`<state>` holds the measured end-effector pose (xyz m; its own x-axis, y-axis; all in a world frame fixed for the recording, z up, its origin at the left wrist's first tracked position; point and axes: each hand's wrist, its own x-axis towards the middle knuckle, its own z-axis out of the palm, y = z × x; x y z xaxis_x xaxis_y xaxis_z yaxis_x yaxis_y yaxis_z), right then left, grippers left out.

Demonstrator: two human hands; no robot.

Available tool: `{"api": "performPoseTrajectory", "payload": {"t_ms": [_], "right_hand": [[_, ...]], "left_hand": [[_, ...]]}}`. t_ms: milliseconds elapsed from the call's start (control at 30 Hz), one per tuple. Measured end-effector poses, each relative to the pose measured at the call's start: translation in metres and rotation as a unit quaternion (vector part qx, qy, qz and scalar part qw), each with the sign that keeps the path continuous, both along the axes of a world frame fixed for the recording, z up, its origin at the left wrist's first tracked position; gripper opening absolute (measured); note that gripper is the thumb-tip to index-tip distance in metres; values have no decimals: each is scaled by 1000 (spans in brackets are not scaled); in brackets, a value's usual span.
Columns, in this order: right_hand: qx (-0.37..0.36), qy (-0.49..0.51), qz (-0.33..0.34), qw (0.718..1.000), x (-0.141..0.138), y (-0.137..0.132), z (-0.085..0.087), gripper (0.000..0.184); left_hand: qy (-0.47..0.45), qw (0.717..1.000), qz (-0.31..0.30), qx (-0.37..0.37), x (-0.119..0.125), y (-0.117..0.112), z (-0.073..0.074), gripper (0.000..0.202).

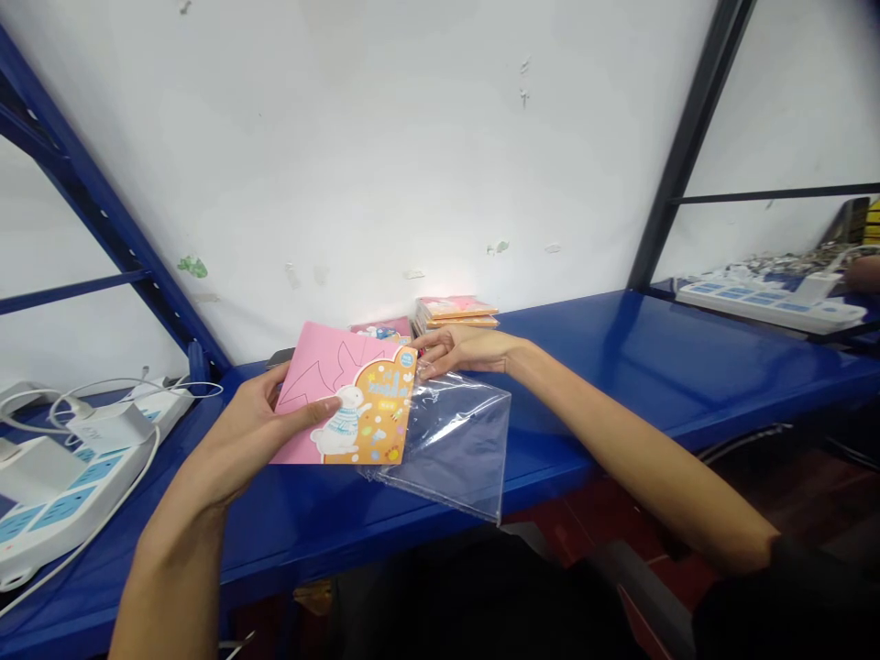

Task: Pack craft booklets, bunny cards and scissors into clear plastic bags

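Note:
My left hand grips a pink and orange card pack printed with a white rabbit, thumb across its front. The pack's right edge sits at the mouth of a clear plastic sleeve. My right hand pinches the sleeve's upper corner beside the pack. Both hover just above a blue metal shelf. Behind the pack lies a small stack of similar pink and orange packs against the white wall.
White power strips with plugs and cables lie on the shelf at far left. Another white power strip rests on the neighbouring shelf at right, past a dark upright post. Blue frame bars slant at left.

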<state>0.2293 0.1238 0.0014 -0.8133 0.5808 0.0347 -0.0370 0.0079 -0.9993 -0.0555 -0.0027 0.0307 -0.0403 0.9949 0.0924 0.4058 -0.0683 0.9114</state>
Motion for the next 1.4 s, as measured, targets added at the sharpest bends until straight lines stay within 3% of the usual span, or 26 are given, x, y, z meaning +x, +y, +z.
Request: {"api": "performPoseTrajectory", "payload": {"t_ms": [333,633,1233,1400], "right_hand": [[17,35,-25,999,3,-2,5,46],[43,50,-8,998,5,-3,5,46],[42,80,29,996,0,-7,6,43],[64,62,12,996,-1,-6,4,41]], "left_hand": [[-24,1000,-5,1,1,-2,2,58],[-24,1000,-3,0,-2,-5,4,59],[-54,998,-15,4,-8,4,-6,61],[-57,998,-15,2,-8,5,-6,60]]}}
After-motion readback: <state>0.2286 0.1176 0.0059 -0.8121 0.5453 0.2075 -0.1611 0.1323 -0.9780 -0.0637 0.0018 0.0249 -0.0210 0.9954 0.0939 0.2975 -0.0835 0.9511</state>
